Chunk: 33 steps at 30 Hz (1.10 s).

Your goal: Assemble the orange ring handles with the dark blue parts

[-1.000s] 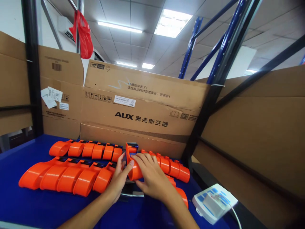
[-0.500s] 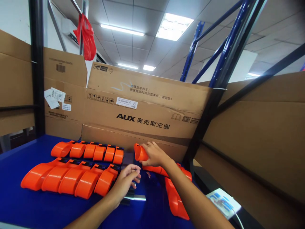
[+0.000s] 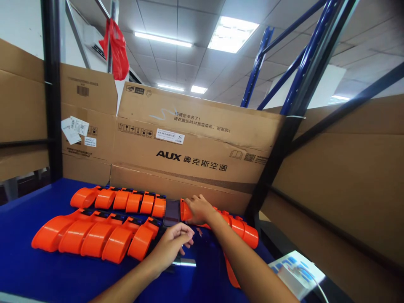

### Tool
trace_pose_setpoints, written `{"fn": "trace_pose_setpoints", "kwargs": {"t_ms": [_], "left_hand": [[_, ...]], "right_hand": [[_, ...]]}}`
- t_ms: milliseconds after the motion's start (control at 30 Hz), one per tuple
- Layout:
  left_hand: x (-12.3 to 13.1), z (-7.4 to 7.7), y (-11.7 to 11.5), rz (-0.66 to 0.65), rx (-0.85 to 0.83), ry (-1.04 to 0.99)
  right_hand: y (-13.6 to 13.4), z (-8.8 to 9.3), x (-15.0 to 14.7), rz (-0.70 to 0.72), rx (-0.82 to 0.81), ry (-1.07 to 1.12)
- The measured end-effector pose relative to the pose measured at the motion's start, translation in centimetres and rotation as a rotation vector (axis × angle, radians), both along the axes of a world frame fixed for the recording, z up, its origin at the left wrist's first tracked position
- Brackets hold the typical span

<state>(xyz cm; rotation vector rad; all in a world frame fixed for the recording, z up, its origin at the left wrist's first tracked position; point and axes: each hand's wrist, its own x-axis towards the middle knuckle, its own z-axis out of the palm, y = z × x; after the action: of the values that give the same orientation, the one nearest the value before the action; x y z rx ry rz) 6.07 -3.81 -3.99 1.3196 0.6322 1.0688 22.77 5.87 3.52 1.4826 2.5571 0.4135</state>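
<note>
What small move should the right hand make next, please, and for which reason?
Probably the right hand should loosen gently and lift off the orange piece. That piece appears lined up with the row of orange pieces at the back, next to the dark flat device. The hand covers part of it, so whether it grips firmly cannot be told.

We are in what looks like a workshop, perhaps within a warehouse: metal racking (image 3: 53, 92) with perforated blue uprights (image 3: 256, 67) rises around a blue work surface (image 3: 19, 219), AUX air-conditioner carton panels (image 3: 142, 151) wall it in, near-identical orange plastic loops (image 3: 94, 241) lie in rows as in batch work, and we see fluorescent tubes (image 3: 163, 39) on a tiled ceiling (image 3: 189, 25) overhead.
</note>
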Motion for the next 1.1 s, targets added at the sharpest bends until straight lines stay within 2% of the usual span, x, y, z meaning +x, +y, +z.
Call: {"fn": "trace_pose_setpoints", "kwargs": {"t_ms": [133, 333, 600, 1100], "left_hand": [[0.1, -0.1, -0.1, -0.010, 0.001, -0.002], [0.0, -0.2, 0.1, -0.030, -0.005, -0.005], [0.0, -0.5, 0.2, -0.042, 0.002, 0.008], [0.2, -0.9, 0.3, -0.054, 0.004, 0.014]], "right_hand": [[0.0, 0.3, 0.9, -0.029, -0.055, 0.010], [0.0, 1.6, 2.6, -0.261, -0.177, 0.026], [-0.7, 1.6, 2.8, -0.250, -0.204, 0.015], [-0.5, 3.4, 4.4, -0.292, -0.213, 0.092]]}}
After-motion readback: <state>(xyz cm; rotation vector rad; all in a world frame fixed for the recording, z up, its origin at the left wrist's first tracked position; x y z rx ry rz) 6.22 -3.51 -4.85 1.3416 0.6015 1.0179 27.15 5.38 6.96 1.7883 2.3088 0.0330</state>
